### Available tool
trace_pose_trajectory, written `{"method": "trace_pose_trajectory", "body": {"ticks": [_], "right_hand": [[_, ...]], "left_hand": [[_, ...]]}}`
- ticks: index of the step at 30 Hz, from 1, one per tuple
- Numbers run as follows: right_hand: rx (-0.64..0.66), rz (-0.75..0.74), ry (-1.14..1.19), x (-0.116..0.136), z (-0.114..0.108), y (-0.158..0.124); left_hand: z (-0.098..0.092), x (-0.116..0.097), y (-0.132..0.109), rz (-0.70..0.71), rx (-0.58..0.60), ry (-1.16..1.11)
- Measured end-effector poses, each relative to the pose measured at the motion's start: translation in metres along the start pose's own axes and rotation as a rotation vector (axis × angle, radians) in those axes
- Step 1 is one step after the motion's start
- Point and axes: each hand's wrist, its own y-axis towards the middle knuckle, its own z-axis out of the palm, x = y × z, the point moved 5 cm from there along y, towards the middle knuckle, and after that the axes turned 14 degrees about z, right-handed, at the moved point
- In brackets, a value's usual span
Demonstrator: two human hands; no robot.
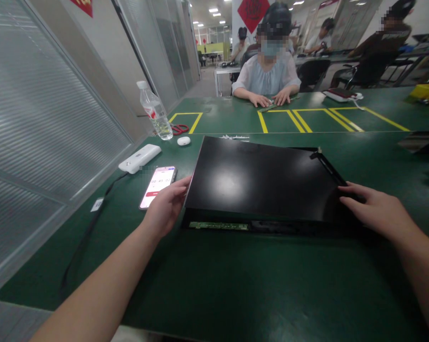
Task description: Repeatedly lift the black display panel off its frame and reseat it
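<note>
A glossy black display panel (260, 178) lies askew over a black frame (300, 229) on the green table. Its left side sits higher than the frame, and the frame's far right corner shows beyond it. A thin green circuit board strip (218, 225) runs along the near edge. My left hand (166, 206) is closed on the panel's left edge, thumb and fingers pinching it. At the right edge my right hand (373, 206) is closed, with its fingertips partly hidden in the dark; panel and frame meet there.
Left of the panel are a lit phone (159, 186), a white power bank (139, 158) with a black strap, a white earbud case (183, 141), a water bottle (155, 111) and red-handled scissors (180, 129). Across the table (236, 280) a person (269, 71) sits with both hands on small parts.
</note>
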Motion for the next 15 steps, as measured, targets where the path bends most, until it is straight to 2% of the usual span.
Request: {"method": "trace_pose_trajectory", "body": {"ticks": [5, 15], "right_hand": [[-0.029, -0.019, 0.008, -0.0002, -0.001, 0.0014], [-0.036, -0.02, 0.041, -0.0037, -0.0004, 0.0045]], "left_hand": [[0.0023, -0.0056, -0.0058, 0.097, 0.081, -0.024], [0.007, -0.0089, -0.0089, 0.13, 0.113, -0.115]]}}
